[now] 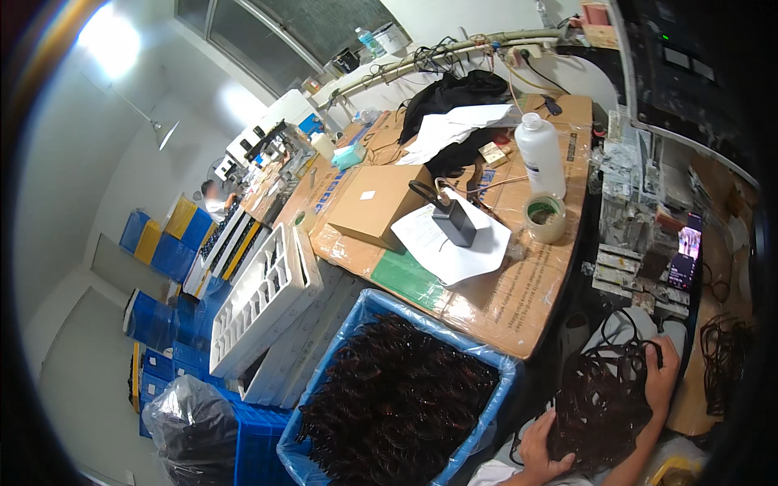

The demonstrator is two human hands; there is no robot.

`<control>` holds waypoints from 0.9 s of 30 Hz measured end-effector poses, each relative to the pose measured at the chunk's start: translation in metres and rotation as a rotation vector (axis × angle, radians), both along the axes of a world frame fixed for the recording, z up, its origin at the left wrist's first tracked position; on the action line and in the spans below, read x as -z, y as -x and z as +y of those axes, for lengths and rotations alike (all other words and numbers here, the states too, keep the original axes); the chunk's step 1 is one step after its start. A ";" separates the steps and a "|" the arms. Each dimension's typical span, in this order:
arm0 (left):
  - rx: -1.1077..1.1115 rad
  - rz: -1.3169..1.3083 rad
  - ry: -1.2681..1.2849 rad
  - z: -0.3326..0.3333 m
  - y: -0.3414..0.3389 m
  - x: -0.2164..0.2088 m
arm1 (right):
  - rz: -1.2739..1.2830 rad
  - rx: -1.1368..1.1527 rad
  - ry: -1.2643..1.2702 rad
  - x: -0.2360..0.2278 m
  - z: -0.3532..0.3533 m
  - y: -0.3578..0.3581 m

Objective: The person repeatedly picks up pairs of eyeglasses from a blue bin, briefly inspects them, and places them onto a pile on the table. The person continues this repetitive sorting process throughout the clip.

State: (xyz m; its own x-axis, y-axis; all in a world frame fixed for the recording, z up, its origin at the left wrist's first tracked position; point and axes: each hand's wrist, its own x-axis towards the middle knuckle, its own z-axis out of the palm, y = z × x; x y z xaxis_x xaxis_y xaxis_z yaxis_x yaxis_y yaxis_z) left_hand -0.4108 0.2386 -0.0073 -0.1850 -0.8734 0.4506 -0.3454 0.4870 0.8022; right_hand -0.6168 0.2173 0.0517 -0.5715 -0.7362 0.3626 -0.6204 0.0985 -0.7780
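Observation:
A large bundle of thin, dark brown looped pieces [604, 409] sits low at the right, in front of my body. My left hand [541, 447] presses against its lower left side, fingers and thumb curved around the edge. My right hand [661, 379] grips its upper right side, the fingers bent over the top loops. What exact kind the pieces are, I cannot make out. Left of my hands stands a blue crate lined with film [506, 374], heaped with similar dark brown curved pieces [397, 397].
A cardboard-covered table [527, 316] carries a box [373, 202], papers, a black device [454, 223], a white bottle [540, 154] and a tape roll [545, 217]. White slotted trays [259, 300] lean beside the crate. A machine [624, 235] and lit phone [687, 251] are right. Someone [215, 202] sits far off.

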 end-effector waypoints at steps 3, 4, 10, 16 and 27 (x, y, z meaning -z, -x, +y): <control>-0.006 0.040 0.003 -0.004 0.010 0.005 | -0.116 -0.021 -0.045 -0.003 -0.007 -0.004; -0.008 0.051 -0.028 -0.005 0.011 0.007 | -0.106 -0.014 -0.074 -0.004 -0.007 -0.004; 0.061 0.034 -0.233 -0.002 -0.006 0.012 | -0.226 0.015 -0.083 0.004 -0.001 -0.005; 0.288 0.525 -0.566 -0.027 -0.018 -0.010 | 0.053 0.184 0.031 0.006 0.009 0.000; 0.678 -0.339 0.188 -0.116 0.068 -0.115 | 0.034 0.507 0.032 -0.034 0.040 0.023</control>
